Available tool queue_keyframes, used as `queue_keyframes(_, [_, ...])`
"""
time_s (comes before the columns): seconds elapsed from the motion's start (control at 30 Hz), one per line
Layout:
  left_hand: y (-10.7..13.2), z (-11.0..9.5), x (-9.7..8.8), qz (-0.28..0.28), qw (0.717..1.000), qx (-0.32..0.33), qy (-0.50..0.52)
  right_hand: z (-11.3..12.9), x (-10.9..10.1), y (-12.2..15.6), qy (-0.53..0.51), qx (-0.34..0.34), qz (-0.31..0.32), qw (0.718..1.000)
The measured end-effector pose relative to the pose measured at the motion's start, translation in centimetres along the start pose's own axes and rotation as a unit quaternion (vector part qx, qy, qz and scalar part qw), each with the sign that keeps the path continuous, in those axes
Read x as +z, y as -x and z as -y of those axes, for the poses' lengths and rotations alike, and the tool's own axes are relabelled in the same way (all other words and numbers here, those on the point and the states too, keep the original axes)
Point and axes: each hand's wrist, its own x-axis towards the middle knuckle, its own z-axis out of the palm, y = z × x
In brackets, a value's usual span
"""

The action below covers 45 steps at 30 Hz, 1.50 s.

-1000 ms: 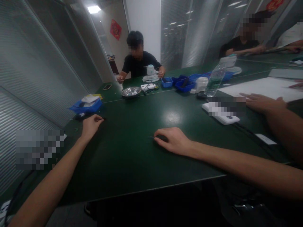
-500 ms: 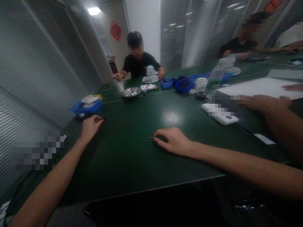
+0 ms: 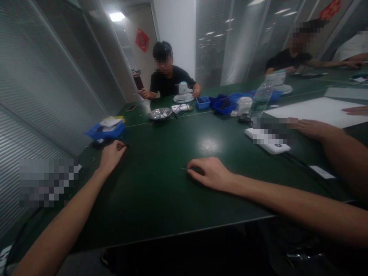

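My left hand (image 3: 112,156) rests on the left part of the green table (image 3: 152,184). Its thumb and fingers pinch a small dark piece (image 3: 127,145), too small to name. On the tabletop near the middle lies my right hand (image 3: 211,172), also closed in a pinch. A thin, straight, metal-looking pin (image 3: 184,168) sticks out to the left from its fingertips; the other end is hidden by the fingers. A wide gap of bare tabletop separates the two hands.
Beyond my left hand is a blue tray (image 3: 105,132) with packets. Farther back stand a metal bowl (image 3: 160,114), blue bins (image 3: 224,106) and a plastic bottle (image 3: 261,97). A white power bank-like box (image 3: 267,142) lies near another person's hand (image 3: 319,128) at right.
My hands keep almost the same places and grips. The view has shifted slightly. Across the table, the co-worker's raised hand now shows a thin item pointing left.
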Motion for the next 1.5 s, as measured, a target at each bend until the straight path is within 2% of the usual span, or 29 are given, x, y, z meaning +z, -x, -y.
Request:
queue_keyframes(0.4, [0.0, 0.2, 0.1, 0.018, 0.999, 0.014, -0.048, 0.1, -0.1, 0.0, 0.002, -0.002, 0.001, 1.000])
queue_keyframes(0.67, [0.1, 0.1, 0.2, -0.011, 0.999, 0.016, -0.040, -0.3, 0.3, 0.0, 0.006, -0.008, -0.012, 1.000])
queue_keyframes(0.93, [0.0, 0.5, 0.2, 0.008, 0.999, 0.014, -0.052, -0.3, 0.3, 0.0, 0.003, -0.006, -0.007, 1.000])
queue_keyframes(1.37, [0.6, -1.1, -0.5, 0.024, 0.996, 0.002, -0.085, -0.3, 0.3, 0.0, 0.001, -0.004, -0.008, 1.000])
queue_keyframes(1.5, [0.0, -1.7, -1.9, 0.061, 0.994, -0.014, -0.087, -0.3, 0.3, -0.1, 0.006, -0.004, -0.008, 1.000])
